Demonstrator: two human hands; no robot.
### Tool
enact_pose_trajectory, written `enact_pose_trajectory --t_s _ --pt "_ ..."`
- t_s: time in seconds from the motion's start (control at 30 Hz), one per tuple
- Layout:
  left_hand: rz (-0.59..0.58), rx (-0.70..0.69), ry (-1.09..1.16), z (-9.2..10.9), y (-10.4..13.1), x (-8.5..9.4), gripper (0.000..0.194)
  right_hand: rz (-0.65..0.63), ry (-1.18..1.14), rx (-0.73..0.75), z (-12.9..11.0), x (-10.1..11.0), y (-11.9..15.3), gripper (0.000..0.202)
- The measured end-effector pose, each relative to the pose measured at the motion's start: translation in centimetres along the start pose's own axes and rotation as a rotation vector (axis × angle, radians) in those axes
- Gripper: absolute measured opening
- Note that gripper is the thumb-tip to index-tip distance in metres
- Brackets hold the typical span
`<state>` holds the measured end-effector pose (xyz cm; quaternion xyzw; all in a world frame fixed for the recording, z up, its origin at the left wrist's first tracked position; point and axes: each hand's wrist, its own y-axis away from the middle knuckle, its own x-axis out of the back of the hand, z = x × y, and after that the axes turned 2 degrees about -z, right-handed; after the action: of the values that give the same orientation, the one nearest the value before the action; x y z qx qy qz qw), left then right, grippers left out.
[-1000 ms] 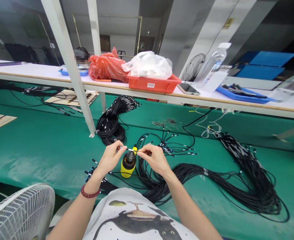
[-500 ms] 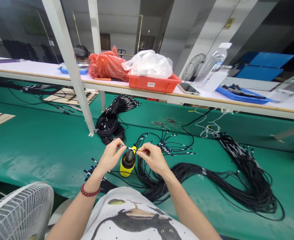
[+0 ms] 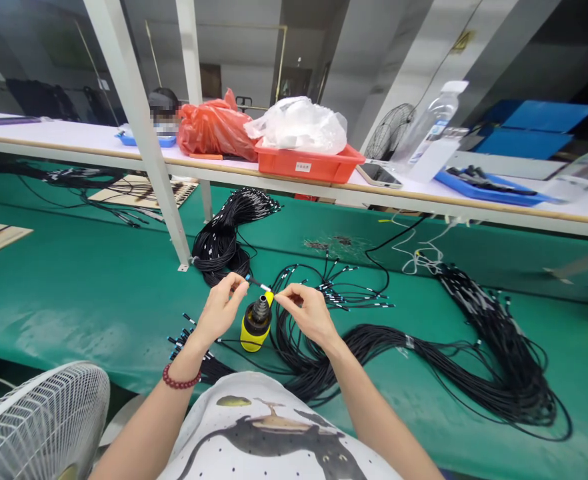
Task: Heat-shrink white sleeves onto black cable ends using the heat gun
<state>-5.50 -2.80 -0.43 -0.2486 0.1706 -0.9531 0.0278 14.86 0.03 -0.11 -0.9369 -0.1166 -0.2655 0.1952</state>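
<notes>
Pinched between the fingers of my right hand (image 3: 307, 313) is a thin black cable (image 3: 255, 281) with a white band and a blue tip. Its end slants up and left from my fingertips. My left hand (image 3: 224, 307) is beside the blue tip, fingers curled and slightly apart, and seems to hold nothing. Below the cable end stands a yellow and black tool with a stepped metal nozzle (image 3: 261, 309), pointing upward; it looks like a hot-air gun. A thick bundle of black cables (image 3: 359, 343) runs behind my right wrist, and more cable ends (image 3: 179, 347) lie by my left wrist.
A coiled cable bundle (image 3: 221, 247) lies behind my left hand, near the white shelf post (image 3: 159, 173). Fanned cable ends (image 3: 337, 290) lie to the right. Above runs a shelf with a red tray (image 3: 309, 165), a phone (image 3: 379, 175) and a bottle (image 3: 437, 120). A white fan (image 3: 44, 420) stands lower left.
The cable end has swung from nearly level to slanting upward at the left. My left fingers have come off its tip, while my right hand stays nearly in place.
</notes>
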Motion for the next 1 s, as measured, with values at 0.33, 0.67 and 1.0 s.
enact_pose_trajectory --t_s 0.33,0.67,1.0 --pt "-0.532 0.225 -0.632 -15.0 5.4 -1.1 0.046 -0.017 0.113 -0.443 13.1 1.8 3.3 0.029" --pt "-0.579 0.203 -0.684 -18.0 8.7 -0.3 0.034 -0.270 0.048 -0.478 15.9 0.6 6.3 0.025" --pt "-0.643 0.174 -0.754 -18.2 6.5 -1.5 0.019 -0.283 0.045 -0.411 15.0 0.0 5.0 0.028"
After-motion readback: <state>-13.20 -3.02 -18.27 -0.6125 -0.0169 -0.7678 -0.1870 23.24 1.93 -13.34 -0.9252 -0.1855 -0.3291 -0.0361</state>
